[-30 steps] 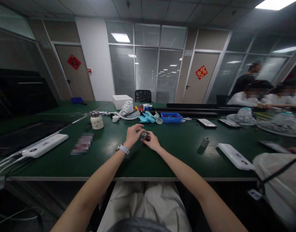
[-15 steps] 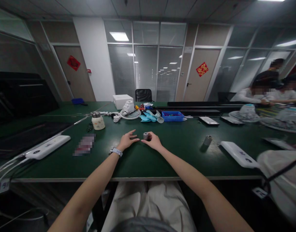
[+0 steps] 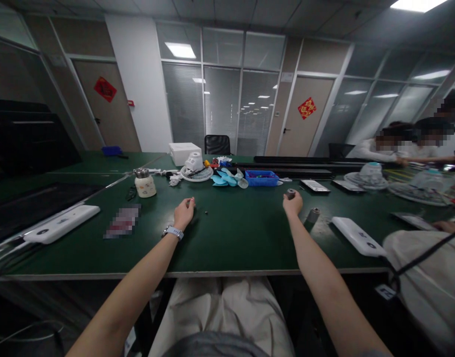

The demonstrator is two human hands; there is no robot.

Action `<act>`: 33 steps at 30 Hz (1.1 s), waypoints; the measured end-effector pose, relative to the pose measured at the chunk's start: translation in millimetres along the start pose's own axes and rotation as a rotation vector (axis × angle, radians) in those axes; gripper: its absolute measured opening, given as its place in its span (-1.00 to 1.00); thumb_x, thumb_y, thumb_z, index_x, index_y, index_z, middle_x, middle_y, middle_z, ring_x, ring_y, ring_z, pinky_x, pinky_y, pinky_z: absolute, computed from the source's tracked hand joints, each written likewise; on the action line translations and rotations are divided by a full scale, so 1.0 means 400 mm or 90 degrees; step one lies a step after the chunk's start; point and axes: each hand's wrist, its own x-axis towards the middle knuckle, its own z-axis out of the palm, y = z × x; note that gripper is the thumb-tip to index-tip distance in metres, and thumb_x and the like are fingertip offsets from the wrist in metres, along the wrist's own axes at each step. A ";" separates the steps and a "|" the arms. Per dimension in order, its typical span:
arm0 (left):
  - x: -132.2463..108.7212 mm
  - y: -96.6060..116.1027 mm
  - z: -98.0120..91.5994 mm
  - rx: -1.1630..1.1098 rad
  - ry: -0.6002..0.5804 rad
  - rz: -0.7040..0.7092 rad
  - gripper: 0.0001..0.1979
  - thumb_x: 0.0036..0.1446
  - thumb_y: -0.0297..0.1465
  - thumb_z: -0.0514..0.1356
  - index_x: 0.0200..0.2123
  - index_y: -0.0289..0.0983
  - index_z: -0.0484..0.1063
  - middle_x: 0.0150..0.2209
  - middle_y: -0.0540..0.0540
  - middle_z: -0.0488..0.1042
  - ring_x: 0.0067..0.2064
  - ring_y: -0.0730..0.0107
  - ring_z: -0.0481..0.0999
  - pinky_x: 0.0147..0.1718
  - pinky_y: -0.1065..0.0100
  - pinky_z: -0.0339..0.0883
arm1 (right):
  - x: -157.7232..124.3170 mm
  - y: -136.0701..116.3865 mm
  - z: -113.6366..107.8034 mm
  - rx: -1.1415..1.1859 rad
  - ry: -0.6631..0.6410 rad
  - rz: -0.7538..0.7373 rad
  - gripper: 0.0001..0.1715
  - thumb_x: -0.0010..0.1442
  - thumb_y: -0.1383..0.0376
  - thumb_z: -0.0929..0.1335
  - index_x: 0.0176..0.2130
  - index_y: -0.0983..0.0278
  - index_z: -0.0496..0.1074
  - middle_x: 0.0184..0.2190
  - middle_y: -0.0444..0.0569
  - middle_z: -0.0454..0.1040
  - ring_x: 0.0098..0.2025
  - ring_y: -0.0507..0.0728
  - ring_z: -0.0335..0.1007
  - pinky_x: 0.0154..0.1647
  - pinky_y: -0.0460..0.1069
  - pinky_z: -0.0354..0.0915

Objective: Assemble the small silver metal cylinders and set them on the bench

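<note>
My right hand [image 3: 293, 204] is wrapped round a small grey metal cylinder [image 3: 291, 192] and holds it at the right of centre, by the table's middle depth. A similar metal cylinder [image 3: 313, 215] stands upright on the table just to the right of that hand. My left hand [image 3: 184, 213], with a watch on its wrist, is closed, thumb and fingertips pressed together; whether anything is between them is too small to tell. A tiny dark piece [image 3: 206, 212] lies on the green tabletop [image 3: 235, 238] to the right of my left hand.
Farther back are a fan base with a white grille [image 3: 198, 173], light-blue fan blades [image 3: 227, 178] and a blue tray [image 3: 262, 178]. A patterned jar [image 3: 144, 184] stands at left. White power strips [image 3: 64, 224] lie on both sides. Co-workers sit at right.
My right hand has carried the metal cylinder rightward, away from my left hand. My left hand has gone from spread fingers to closed. A tiny dark piece now shows on the table between them.
</note>
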 end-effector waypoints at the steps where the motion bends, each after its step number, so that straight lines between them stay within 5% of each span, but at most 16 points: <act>1: -0.002 0.000 0.000 0.001 -0.003 0.004 -0.55 0.29 -0.12 -0.04 0.00 -0.27 0.43 -0.19 -0.18 0.61 -0.08 0.15 0.55 -0.12 0.28 0.30 | 0.015 0.019 -0.010 -0.013 0.011 0.025 -0.51 0.06 0.33 0.35 0.01 0.38 0.39 -0.04 0.22 0.44 0.01 0.25 0.36 0.08 0.09 0.22; 13: -0.005 -0.002 -0.001 0.019 -0.030 0.026 -0.54 0.29 -0.10 -0.07 -0.03 -0.26 0.43 -0.19 -0.18 0.60 -0.06 0.12 0.53 -0.12 0.28 0.30 | 0.034 0.091 -0.018 -0.057 0.040 0.150 -0.38 0.07 0.40 0.30 0.13 0.45 0.22 0.07 0.34 0.35 0.15 0.32 0.25 0.17 0.14 0.15; 15: -0.007 0.000 -0.001 0.016 -0.026 0.023 -0.54 0.29 -0.10 -0.07 -0.01 -0.26 0.42 -0.17 -0.19 0.60 -0.06 0.12 0.53 -0.12 0.27 0.29 | 0.015 0.056 -0.022 -0.080 0.064 0.103 -0.22 0.08 0.37 0.33 0.23 0.55 0.07 0.20 0.44 0.18 0.27 0.36 0.09 0.25 0.16 0.05; 18: -0.007 0.002 -0.001 -0.004 -0.003 0.002 -0.52 0.29 -0.09 -0.08 0.03 -0.28 0.39 -0.15 -0.20 0.59 -0.06 0.10 0.53 -0.11 0.25 0.29 | -0.065 -0.053 -0.018 -0.081 0.079 -0.104 -0.12 0.14 0.31 0.32 0.32 0.55 -0.09 0.32 0.41 -0.05 0.37 0.34 -0.17 0.31 0.21 -0.07; 20: -0.005 0.000 0.000 -0.023 0.021 -0.011 -0.51 0.29 -0.08 -0.08 0.04 -0.28 0.37 -0.15 -0.19 0.59 -0.07 0.11 0.53 -0.12 0.25 0.29 | -0.157 -0.143 0.005 -0.010 -0.022 -0.276 -0.27 0.22 0.26 0.27 0.30 0.39 0.05 0.29 0.26 0.08 0.33 0.27 -0.06 0.28 0.19 -0.01; 22: -0.002 -0.003 0.000 -0.038 0.043 -0.021 -0.53 0.29 -0.08 -0.08 0.02 -0.27 0.37 -0.16 -0.18 0.59 -0.10 0.13 0.54 -0.13 0.26 0.30 | -0.265 -0.220 0.047 0.073 -0.250 -0.390 -0.47 0.26 0.12 0.27 0.16 0.25 0.33 0.07 0.12 0.38 0.14 0.22 0.25 0.18 0.13 0.15; 24: 0.000 -0.007 0.001 -0.047 0.055 -0.026 -0.54 0.29 -0.08 -0.08 0.00 -0.27 0.37 -0.17 -0.18 0.60 -0.12 0.15 0.54 -0.14 0.26 0.30 | -0.364 -0.274 0.100 0.099 -0.496 -0.401 -0.48 0.18 -0.04 0.33 0.02 0.19 0.49 -0.24 -0.01 0.52 -0.18 0.15 0.43 -0.06 0.04 0.31; 26: 0.000 -0.009 0.001 -0.052 0.057 -0.028 -0.54 0.29 -0.08 -0.08 -0.01 -0.27 0.36 -0.18 -0.18 0.60 -0.12 0.16 0.54 -0.14 0.26 0.30 | -0.435 -0.303 0.150 0.079 -0.619 -0.364 -0.43 0.08 -0.11 0.39 -0.03 0.16 0.53 -0.40 -0.08 0.52 -0.36 0.10 0.43 -0.24 -0.03 0.33; 33: -0.003 -0.002 0.002 -0.044 0.046 -0.033 -0.58 0.28 -0.10 -0.05 -0.04 -0.27 0.36 -0.20 -0.19 0.60 -0.13 0.15 0.55 -0.14 0.26 0.30 | -0.496 -0.334 0.225 -0.031 -0.574 -0.322 -0.73 0.08 0.01 0.43 -0.26 0.05 0.61 -0.44 -0.12 0.54 -0.35 0.11 0.46 -0.29 -0.04 0.33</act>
